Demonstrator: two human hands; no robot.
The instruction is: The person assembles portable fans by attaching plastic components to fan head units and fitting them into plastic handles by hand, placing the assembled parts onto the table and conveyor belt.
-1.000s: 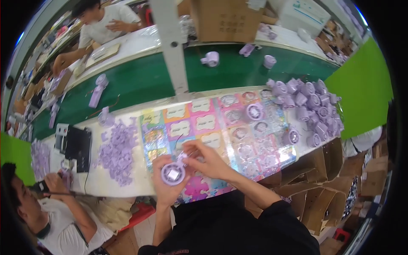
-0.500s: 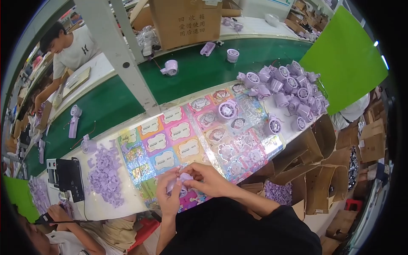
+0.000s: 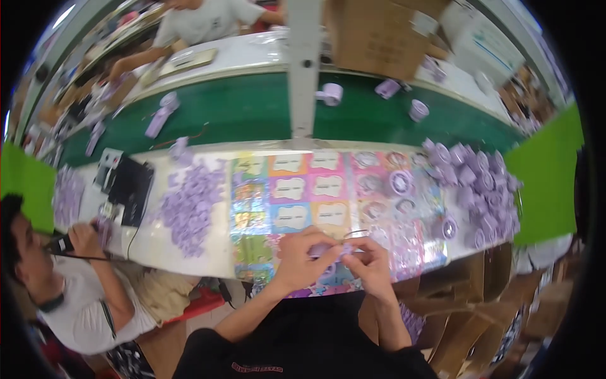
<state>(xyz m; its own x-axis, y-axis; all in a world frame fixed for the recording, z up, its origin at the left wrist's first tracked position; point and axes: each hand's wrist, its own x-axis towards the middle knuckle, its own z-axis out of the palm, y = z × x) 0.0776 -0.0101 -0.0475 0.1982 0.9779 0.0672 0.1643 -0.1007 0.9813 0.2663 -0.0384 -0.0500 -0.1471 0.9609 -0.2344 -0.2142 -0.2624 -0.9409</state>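
Observation:
My left hand [image 3: 302, 258] is closed around a small lilac plastic fan housing [image 3: 320, 251], low over the front of the worktable. My right hand [image 3: 371, 260] pinches at the right side of the same housing, thumb and fingertips together. Fingers cover much of the part, and a thin dark wire [image 3: 355, 232] shows just above it. Beneath both hands lies a colourful sheet of printed stickers [image 3: 309, 188] under clear film. Two loose fan housings rest on its right part, one farther back [image 3: 400, 183] and one nearer [image 3: 447, 228].
At right is a heap of fan housings [image 3: 483, 189]; at left, a pile of small lilac parts [image 3: 192, 208] beside a black device [image 3: 136, 189]. Behind runs a green belt [image 3: 240, 117] and a post [image 3: 304, 76]. Cartons [image 3: 467, 328] stand lower right. Co-workers sit left and across.
The view has swung, so the table now lies level across it. Both hands still hold the fan housing; my right hand has shifted to its right side.

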